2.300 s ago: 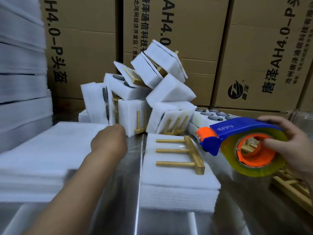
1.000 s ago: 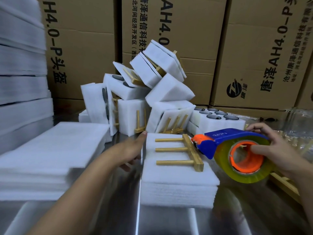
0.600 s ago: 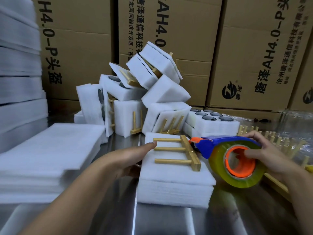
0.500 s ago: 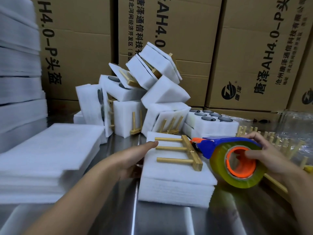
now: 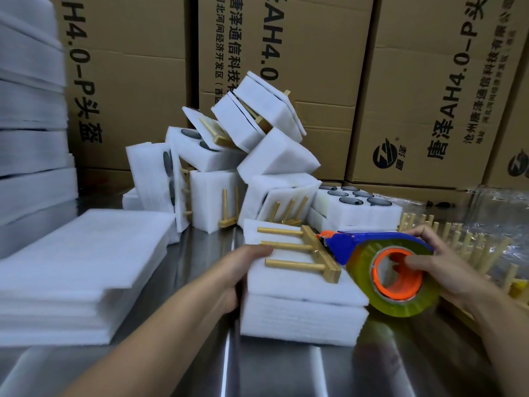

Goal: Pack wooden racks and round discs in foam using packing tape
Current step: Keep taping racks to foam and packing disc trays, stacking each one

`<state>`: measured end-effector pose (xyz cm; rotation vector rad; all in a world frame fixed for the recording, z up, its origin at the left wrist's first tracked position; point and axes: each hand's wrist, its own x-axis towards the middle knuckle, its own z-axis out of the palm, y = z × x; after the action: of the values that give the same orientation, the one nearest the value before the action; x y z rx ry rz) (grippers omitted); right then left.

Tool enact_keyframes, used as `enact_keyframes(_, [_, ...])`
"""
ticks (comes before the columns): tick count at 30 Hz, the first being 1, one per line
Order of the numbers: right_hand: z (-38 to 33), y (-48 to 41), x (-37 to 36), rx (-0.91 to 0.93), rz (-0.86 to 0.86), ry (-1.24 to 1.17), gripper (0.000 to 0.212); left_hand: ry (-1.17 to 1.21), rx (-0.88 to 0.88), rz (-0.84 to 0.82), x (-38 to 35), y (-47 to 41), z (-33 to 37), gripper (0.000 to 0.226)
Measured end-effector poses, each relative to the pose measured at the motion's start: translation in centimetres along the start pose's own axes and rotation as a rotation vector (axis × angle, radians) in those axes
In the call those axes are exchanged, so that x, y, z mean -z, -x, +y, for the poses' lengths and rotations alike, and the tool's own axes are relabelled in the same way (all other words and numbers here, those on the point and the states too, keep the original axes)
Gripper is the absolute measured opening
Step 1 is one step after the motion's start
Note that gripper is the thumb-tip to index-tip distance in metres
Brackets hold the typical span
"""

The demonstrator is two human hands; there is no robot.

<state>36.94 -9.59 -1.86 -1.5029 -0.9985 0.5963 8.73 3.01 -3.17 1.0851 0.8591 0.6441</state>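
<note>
The wooden rack (image 5: 307, 253) lies flat on the foam block (image 5: 300, 310) at the table's (image 5: 286, 371) middle; the left hand (image 5: 243, 270) clasps the block's left edge; the right hand (image 5: 455, 270) holds the tape dispenser (image 5: 395, 282) beside the rack; the foam is likely light and squashy, so grip its sides gently.

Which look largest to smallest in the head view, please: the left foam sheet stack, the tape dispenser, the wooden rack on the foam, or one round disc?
1. Left foam sheet stack
2. Tape dispenser (nearer camera, so unsure)
3. Wooden rack
4. Round disc
</note>
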Motion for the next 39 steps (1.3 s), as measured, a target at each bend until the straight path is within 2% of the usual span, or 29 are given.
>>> enact_keyframes(3, [-0.1, 0.0, -1.2, 0.012, -0.034, -0.013, 0.037, -0.061, -0.023, 0.001, 1.6, 0.3, 1.7, 0.016])
enact_keyframes(6, [-0.3, 0.0, -3.4, 0.058, -0.072, 0.004, 0.038, -0.238, -0.039, 0.096, 4.3, 0.9, 3.4, 0.021])
enact_keyframes(8, [-0.2, 0.0, -5.2, 0.092, -0.087, -0.008, 0.040, -0.458, -0.019, 0.212, 6.3, 1.2, 4.1, 0.027])
enact_keyframes(12, [0.1, 0.1, -7.3, 0.147, -0.084, 0.030, 0.042, -1.000, 0.012, 0.299, 7.4, 0.9, 4.8, 0.035])
enact_keyframes(14, [0.3, 0.1, -7.5, 0.157, -0.074, 0.050, 0.043, -1.139, -0.055, 0.446, 6.5, 0.5, 4.5, 0.053])
enact_keyframes(17, [0.3, 0.1, -7.3, 0.176, -0.084, 0.064, 0.048, -1.091, -0.146, 0.501, 4.7, 0.0, 3.3, 0.074])
enact_keyframes(19, [0.1, 0.2, -7.1, 0.187, -0.120, 0.065, 0.061, -1.122, -0.155, 0.496, 4.2, -0.4, 2.5, 0.084])
enact_keyframes(21, [-0.1, 0.3, -6.7, 0.202, -0.148, 0.056, 0.076, -1.116, -0.185, 0.511, 4.2, -0.3, 2.6, 0.086])
enact_keyframes(23, [-0.3, 0.3, -6.4, 0.228, -0.147, 0.050, 0.082, -1.084, -0.227, 0.501, 4.2, -0.2, 3.0, 0.086])
enact_keyframes(31, [-0.4, 0.3, -6.0, 0.308, -0.134, 0.003, 0.077, -1.232, -0.276, 0.430, 4.1, -0.7, 2.0, 0.087])
enact_keyframes(36, [-1.3, 0.0, -5.0, 0.402, -0.139, -0.004, 0.079, -1.312, -0.148, 0.344, 3.9, -1.0, 1.6, 0.085])
enact_keyframes(39, [-1.8, -0.3, -2.4, 0.417, -0.114, -0.050, 0.081, -1.320, -0.136, 0.328, 3.9, -0.9, 1.6, 0.086])
